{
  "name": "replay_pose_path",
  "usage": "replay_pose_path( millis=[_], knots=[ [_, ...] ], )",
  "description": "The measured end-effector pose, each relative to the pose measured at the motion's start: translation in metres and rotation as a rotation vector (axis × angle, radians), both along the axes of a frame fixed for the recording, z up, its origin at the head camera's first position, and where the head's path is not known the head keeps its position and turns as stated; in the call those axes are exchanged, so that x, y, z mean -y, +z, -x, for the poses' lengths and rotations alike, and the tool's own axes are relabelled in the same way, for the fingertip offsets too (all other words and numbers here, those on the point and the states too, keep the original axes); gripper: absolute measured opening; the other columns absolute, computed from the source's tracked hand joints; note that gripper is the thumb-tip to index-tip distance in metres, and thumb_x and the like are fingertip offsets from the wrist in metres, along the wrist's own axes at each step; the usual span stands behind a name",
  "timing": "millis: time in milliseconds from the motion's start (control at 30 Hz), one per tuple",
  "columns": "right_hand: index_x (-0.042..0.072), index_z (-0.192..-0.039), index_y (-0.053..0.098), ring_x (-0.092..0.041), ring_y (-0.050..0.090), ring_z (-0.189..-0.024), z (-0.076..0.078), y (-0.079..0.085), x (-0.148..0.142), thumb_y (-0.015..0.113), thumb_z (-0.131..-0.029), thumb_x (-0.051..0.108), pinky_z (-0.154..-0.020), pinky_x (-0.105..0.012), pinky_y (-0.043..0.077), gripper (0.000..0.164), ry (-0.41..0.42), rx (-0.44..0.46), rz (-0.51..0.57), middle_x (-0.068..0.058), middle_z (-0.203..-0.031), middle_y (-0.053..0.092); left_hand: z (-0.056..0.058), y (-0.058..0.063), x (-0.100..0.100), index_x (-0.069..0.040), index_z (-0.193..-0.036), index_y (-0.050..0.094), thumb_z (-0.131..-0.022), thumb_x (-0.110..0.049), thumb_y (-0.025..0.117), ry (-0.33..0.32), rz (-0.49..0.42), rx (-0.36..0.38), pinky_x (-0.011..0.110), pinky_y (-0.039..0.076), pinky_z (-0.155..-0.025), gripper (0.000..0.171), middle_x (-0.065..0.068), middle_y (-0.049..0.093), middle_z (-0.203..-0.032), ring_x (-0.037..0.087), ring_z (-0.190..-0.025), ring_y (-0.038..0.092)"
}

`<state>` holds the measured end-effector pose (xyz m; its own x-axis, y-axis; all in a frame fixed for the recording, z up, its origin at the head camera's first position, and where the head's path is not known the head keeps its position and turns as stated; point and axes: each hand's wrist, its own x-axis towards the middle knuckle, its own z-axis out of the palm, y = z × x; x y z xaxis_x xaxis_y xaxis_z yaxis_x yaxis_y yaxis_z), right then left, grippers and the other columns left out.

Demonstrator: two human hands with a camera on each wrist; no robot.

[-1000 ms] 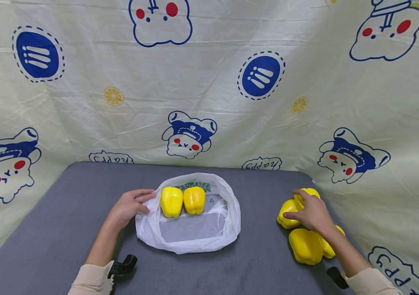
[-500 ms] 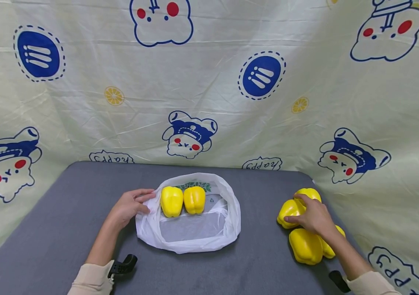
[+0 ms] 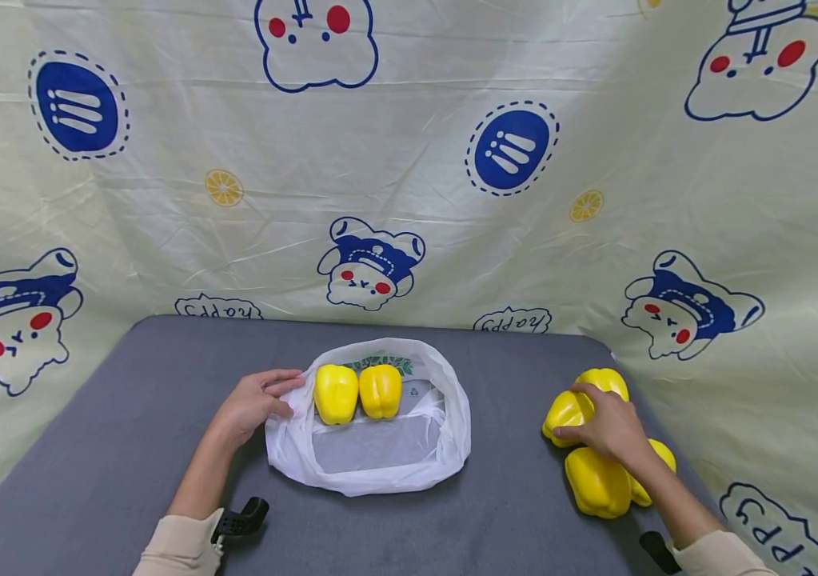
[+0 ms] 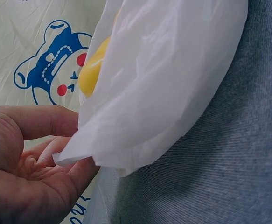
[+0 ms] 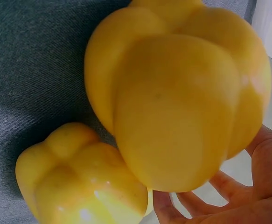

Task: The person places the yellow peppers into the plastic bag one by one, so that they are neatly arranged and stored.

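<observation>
In the head view, a white plastic bag [image 3: 380,482] lies with its mouth wide, two yellow bell peppers [image 3: 335,394] side by side within. My left hand [image 3: 252,406] holds the bag's left rim; in the left wrist view a flap of the bag [image 4: 126,135] passes between thumb and fingers. On the right, my right hand [image 3: 613,428] grips a yellow bell pepper [image 3: 565,410], thumb on its near side, fingers over the far side. In the right wrist view a nearer pepper [image 5: 177,112] hides the gripped one and part of the hand [image 5: 229,200].
Close around the right hand are more yellow bell peppers: one in front [image 3: 598,482], one behind [image 3: 606,382], one to the right [image 3: 662,454]. The grey table [image 3: 502,512] has its right edge near them. A printed curtain [image 3: 437,256] hangs behind.
My right hand has settled onto the pepper, its thumb and fingers now against it. The left hand and the bag have not visibly moved.
</observation>
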<state>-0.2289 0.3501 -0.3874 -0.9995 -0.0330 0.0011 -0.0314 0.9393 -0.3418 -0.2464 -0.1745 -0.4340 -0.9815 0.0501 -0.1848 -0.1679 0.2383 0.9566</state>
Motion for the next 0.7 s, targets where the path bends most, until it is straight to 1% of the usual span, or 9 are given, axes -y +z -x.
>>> replay_pose_path(
  millis=[167, 300, 533, 700],
  knots=[
    [0.000, -0.141, 0.049, -0.048, 0.052, -0.108, 0.0015, -0.0015, 0.0006, 0.086, -0.075, 0.042, -0.086, -0.061, 0.047, 0.086, -0.015, 0.014, -0.003, -0.037, -0.131, 0.053, -0.0002, 0.0003, 0.0005, 0.000, -0.144, 0.054, -0.082, 0.014, 0.063, 0.001, -0.001, 0.001, 0.048, 0.043, -0.109, 0.064, 0.017, 0.062, -0.140, 0.035, -0.145, 0.043],
    [0.000, -0.142, 0.048, -0.049, 0.051, -0.109, 0.0022, -0.0024, 0.0003, 0.086, -0.075, 0.042, -0.085, -0.061, 0.047, 0.088, -0.016, 0.018, -0.002, -0.037, -0.131, 0.052, -0.0009, 0.0009, 0.0006, -0.001, -0.144, 0.054, -0.082, 0.014, 0.063, 0.000, -0.002, 0.008, 0.048, 0.043, -0.110, 0.064, 0.017, 0.062, -0.140, 0.035, -0.146, 0.043],
    [0.000, -0.143, 0.047, -0.043, 0.054, -0.101, 0.0040, -0.0028, -0.0007, 0.087, -0.075, 0.042, -0.080, -0.055, 0.049, 0.089, -0.013, 0.024, 0.000, -0.035, -0.128, 0.055, -0.0013, 0.0016, 0.0004, -0.001, -0.144, 0.054, -0.082, 0.014, 0.063, 0.004, 0.000, 0.013, 0.050, 0.042, -0.111, 0.064, 0.017, 0.062, -0.140, 0.035, -0.146, 0.042],
    [0.001, -0.144, 0.046, -0.041, 0.055, -0.097, 0.0052, -0.0020, -0.0018, 0.087, -0.074, 0.045, -0.078, -0.053, 0.050, 0.092, -0.022, 0.045, 0.000, -0.034, -0.127, 0.057, -0.0008, 0.0009, -0.0001, -0.001, -0.144, 0.054, -0.082, 0.013, 0.063, 0.006, 0.001, 0.009, 0.048, 0.044, -0.109, 0.064, 0.016, 0.062, -0.140, 0.035, -0.146, 0.043]
  ],
)
